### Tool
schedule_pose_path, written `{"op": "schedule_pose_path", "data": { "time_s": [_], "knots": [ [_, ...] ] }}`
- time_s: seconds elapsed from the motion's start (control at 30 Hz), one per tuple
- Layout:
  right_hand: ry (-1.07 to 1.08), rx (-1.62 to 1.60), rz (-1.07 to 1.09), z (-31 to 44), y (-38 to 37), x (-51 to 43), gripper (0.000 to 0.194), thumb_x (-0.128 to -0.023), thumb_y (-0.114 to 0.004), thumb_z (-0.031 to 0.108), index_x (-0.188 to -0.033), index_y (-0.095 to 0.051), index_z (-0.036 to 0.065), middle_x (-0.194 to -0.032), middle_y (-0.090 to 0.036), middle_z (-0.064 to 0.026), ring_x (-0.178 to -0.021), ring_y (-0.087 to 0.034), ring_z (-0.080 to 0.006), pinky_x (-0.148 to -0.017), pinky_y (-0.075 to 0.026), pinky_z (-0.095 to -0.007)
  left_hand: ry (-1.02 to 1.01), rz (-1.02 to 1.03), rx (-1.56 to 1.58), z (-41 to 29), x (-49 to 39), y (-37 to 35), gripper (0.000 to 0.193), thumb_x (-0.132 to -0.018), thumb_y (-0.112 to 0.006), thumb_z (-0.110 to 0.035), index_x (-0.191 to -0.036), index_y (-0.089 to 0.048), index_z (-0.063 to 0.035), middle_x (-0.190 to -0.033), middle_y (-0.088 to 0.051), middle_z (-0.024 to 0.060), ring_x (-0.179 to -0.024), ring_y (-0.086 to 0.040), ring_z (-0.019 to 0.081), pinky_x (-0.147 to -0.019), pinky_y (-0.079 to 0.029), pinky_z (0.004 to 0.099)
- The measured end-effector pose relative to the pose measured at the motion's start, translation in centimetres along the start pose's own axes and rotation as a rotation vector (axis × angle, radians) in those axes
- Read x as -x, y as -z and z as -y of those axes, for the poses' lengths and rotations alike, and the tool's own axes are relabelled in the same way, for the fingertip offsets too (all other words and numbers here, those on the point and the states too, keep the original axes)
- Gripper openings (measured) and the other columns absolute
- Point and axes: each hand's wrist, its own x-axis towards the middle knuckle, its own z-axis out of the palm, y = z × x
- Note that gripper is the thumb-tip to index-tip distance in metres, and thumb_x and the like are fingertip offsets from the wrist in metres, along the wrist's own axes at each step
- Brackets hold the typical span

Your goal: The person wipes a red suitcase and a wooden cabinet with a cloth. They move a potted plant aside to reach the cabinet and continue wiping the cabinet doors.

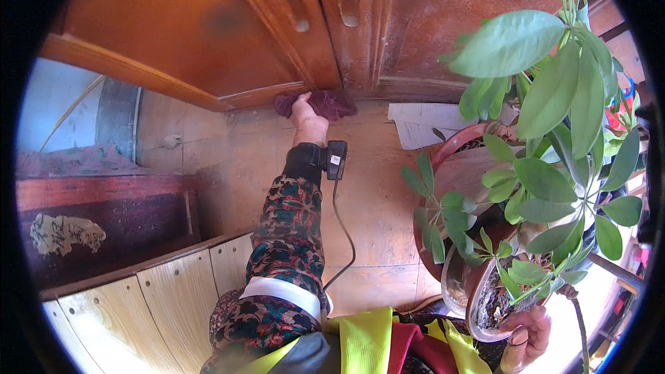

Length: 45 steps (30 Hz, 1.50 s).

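Observation:
Low on the front of a wooden cabinet (291, 62), my left hand (309, 117) presses a dark maroon cloth (332, 105) against the bottom edge of the door, near the floor. My fingers are partly hidden in the cloth. A dark device with a cable (336, 160) is strapped at that wrist. At the lower right, my right hand (527, 337) is at the rim of a plant pot (470, 317) holding soil and a leafy green plant, its fingers curled by the rim. Whether it grips the rim is unclear.
Large green leaves (545, 179) fill the right side. Behind the pot, papers (426, 122) lie on the wooden floor (374, 192) by the cabinet. A dark red wooden piece (104, 187) and a light plank surface (171, 291) stand at the left.

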Motion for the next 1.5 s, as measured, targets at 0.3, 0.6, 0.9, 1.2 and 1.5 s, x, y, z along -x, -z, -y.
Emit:
{"op": "schedule_pose_path", "data": {
  "time_s": [0.3,0.6,0.9,1.2,1.5],
  "knots": [
    [0.004,-0.020,0.008,-0.2,-0.5,-0.1,0.049,-0.096,-0.058,0.026,-0.129,-0.048,-0.008,-0.085,-0.066,-0.0179,-0.071,-0.062,-0.0224,-0.070,-0.051,-0.0333,-0.021,0.098,0.061,-2.2,3.7,-3.2,0.036,-0.075,-0.068,-0.008,-0.109,-0.057,-0.0032,-0.103,-0.062,0.0064,-0.089,-0.063,0.0253,-0.081,-0.053,0.0420],
    [0.025,0.007,0.013,0.0,-0.5,0.7,0.047,-0.095,-0.058,0.023,-0.130,-0.048,-0.008,-0.085,-0.065,-0.0173,-0.071,-0.060,-0.0221,-0.067,-0.050,-0.0321,-0.087,-0.116,-0.006,-0.7,0.0,0.8,0.046,-0.077,-0.070,-0.009,-0.120,-0.055,-0.0001,-0.119,-0.060,0.0108,-0.100,-0.062,0.0283,-0.087,-0.053,0.0462],
    [0.091,-0.019,0.062,-0.9,-1.0,-0.4,0.047,-0.095,-0.057,0.020,-0.131,-0.047,-0.008,-0.084,-0.064,-0.0164,-0.070,-0.057,-0.0189,-0.069,-0.048,-0.0297,-0.509,0.053,0.081,-15.7,4.8,3.1,0.049,-0.079,-0.068,-0.009,-0.124,-0.050,-0.0063,-0.112,-0.061,0.0075,-0.096,-0.064,0.0286,-0.081,-0.057,0.0455],
    [-0.045,0.068,0.082,0.6,-1.7,-1.1,0.033,-0.094,-0.054,0.019,-0.110,-0.056,-0.010,-0.083,-0.063,-0.0138,-0.072,-0.056,-0.0192,-0.071,-0.046,-0.0288,-0.428,-0.079,-0.319,-19.5,2.3,3.9,0.052,-0.075,-0.071,-0.008,-0.123,-0.052,-0.0004,-0.114,-0.061,0.0118,-0.095,-0.064,0.0292,-0.082,-0.056,0.0432],
    [0.010,0.060,0.071,-0.5,-1.7,-0.7,0.039,-0.094,-0.057,0.021,-0.119,-0.053,-0.009,-0.086,-0.065,-0.0131,-0.075,-0.058,-0.0197,-0.073,-0.048,-0.0291,-0.118,0.023,-0.404,-16.3,3.5,3.4,0.031,-0.087,-0.066,-0.027,-0.109,-0.061,-0.0061,-0.102,-0.069,0.0105,-0.091,-0.068,0.0295,-0.077,-0.055,0.0485]
  ]
}}
